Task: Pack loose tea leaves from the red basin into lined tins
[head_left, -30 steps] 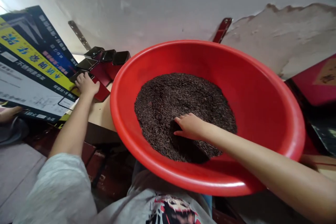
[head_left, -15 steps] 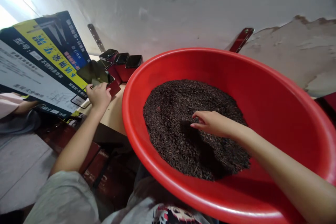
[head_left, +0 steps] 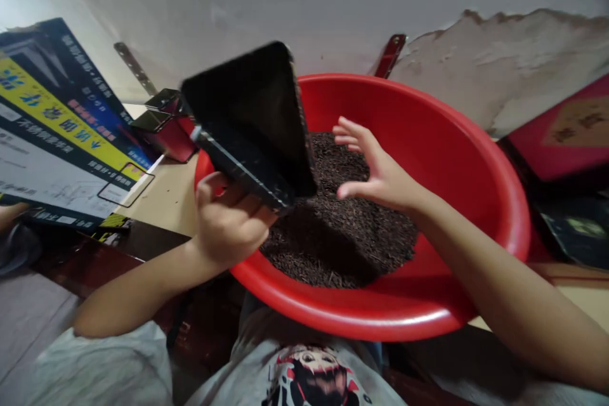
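My left hand is closed around a worn black scoop, shaped like a dustpan. The scoop is tilted up over the left side of a large red basin, and its dark inside shows with nothing that I can make out in it. Inside the basin lies a heap of dark, dry shreds that look like loose tea leaves. Above the heap, to the right of the scoop, my right hand is open with its fingers apart and holds nothing.
Several open red tins stand left of the basin on a pale tabletop. A big printed cardboard box leans behind a thin wire frame. A pink box is at the right. Peeling wall rises behind.
My left hand has lifted the scoop from beside the tins and brought it right, over the basin. My right hand has risen from the heap and opened. The view has shifted right.
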The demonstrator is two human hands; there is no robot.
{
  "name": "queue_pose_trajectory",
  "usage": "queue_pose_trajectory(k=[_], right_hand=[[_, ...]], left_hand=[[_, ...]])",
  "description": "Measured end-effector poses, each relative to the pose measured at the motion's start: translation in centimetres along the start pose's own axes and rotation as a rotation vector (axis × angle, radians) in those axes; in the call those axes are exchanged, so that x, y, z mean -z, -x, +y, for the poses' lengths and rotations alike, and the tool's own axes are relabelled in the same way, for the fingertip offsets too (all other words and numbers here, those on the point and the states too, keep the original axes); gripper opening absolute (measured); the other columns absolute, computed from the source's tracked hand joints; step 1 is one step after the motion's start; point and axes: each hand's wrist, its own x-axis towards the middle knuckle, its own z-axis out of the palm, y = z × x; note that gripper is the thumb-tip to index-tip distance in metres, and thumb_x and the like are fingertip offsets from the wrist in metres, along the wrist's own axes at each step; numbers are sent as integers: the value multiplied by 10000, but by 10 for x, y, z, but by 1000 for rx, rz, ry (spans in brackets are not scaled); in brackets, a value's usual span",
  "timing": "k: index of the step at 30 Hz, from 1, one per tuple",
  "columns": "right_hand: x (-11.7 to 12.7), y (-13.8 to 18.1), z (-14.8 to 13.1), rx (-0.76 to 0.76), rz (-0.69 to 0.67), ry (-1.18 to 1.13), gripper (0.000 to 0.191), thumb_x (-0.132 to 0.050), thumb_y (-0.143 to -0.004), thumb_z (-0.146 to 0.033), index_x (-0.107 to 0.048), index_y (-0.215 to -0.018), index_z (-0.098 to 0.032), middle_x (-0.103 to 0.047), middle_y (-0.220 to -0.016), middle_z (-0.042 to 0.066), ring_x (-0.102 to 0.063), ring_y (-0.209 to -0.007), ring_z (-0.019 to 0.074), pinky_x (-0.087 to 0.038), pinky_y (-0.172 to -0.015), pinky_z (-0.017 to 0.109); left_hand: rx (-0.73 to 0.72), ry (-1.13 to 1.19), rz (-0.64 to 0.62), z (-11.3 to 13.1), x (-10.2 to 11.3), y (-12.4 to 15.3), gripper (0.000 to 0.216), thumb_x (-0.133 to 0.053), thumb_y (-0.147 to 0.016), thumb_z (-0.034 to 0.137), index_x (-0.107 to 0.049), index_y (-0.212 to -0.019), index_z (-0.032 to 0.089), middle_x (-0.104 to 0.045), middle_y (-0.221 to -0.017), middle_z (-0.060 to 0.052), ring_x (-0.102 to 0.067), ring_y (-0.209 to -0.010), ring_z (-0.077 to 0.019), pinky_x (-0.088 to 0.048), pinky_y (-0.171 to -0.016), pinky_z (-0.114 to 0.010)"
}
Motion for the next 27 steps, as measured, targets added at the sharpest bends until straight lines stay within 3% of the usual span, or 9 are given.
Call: queue_pose_trajectory(k=[4, 7, 11, 13, 16, 18, 20, 23, 27], right_hand=[[10, 9, -6, 104, 28, 253, 1285, -565, -543, -803, 57, -1456, -148, 8, -1531, 155, -3, -1416, 361, -135, -1126, 554], [12, 20, -1, 110, 91, 314, 1285, -562, -573, -778, 164, -1438, -165, 44, -1531, 135, 59, -1413, 363, -99, -1132, 552], [12, 36, 11, 55, 138, 370, 1270, -588, -561, -754, 126, -1450, -192, -17, -1524, 128, 22, -1407, 384, -88, -1132, 572], [11, 42, 18, 33, 123, 391, 1251, -587, -559, -752, 83, -1459, -199, -44, -1513, 134, 5, -1404, 390, -100, -1123, 588], [8, 45, 28, 55, 71, 416, 1244, -597, -556, -742, 34, -1467, -176, -58, -1499, 161, -16, -1401, 388, -108, -1116, 589], [5, 45, 33, 62, 40, 432, 1242, -604, -560, -731, 20, -1470, -161, -55, -1497, 174, -19, -1400, 386, -103, -1114, 591], [2, 44, 37, 41, 6, 449, 1220, -611, -575, -713, 9, -1473, -166, -54, -1502, 171, -15, -1402, 381, -102, -1112, 597], [2, 44, 41, 3, -35, 465, 1205, -624, -577, -701, -4, -1475, -189, -55, -1512, 157, -12, -1407, 371, -109, -1114, 598], [8, 46, 48, -29, 14, 447, 1266, -609, -560, -736, 56, -1467, -155, -51, -1509, 178, -12, -1411, 368, -133, -1120, 579]], left_hand=[[-84, 243, -4, 23, -25, -16, 171, -484, -800, 110, -582, -723, 226, -646, -600, 35, -538, -567, -135, -381, -721, -333], [-157, 335, 8, 30, -44, -17, 211, -450, -833, 89, -580, -740, 227, -674, -657, 45, -553, -589, -112, -401, -739, -304], [-252, 465, -38, 35, -53, -18, 255, -380, -886, 99, -581, -792, 225, -672, -681, 34, -588, -636, -107, -420, -754, -283], [-153, 606, -190, 40, -52, -21, 112, -482, -877, 241, -580, -889, 187, -694, -807, -31, -628, -756, -158, -442, -780, -314], [207, 863, -515, 50, -55, -29, 535, -676, -675, 551, -558, -999, 142, -685, -916, -106, -639, -817, -245, -484, -703, -351], [466, 1060, -630, 56, -62, -32, 519, -654, -676, 582, -570, -967, 160, -687, -857, -68, -634, -724, -214, -485, -612, -318], [661, 1248, -610, 58, -69, -33, 333, -547, -800, 491, -582, -890, 172, -675, -795, -26, -611, -668, -165, -477, -581, -282], [778, 1360, -458, 53, -68, -33, 234, -454, -849, 354, -580, -795, 164, -644, -745, -7, -583, -670, -140, -460, -583, -258], [847, 1111, -296, 31, -30, -22, 200, -492, -819, 349, -610, -802, 189, -643, -761, 29, -585, -733, -155, -447, -658, -279]])
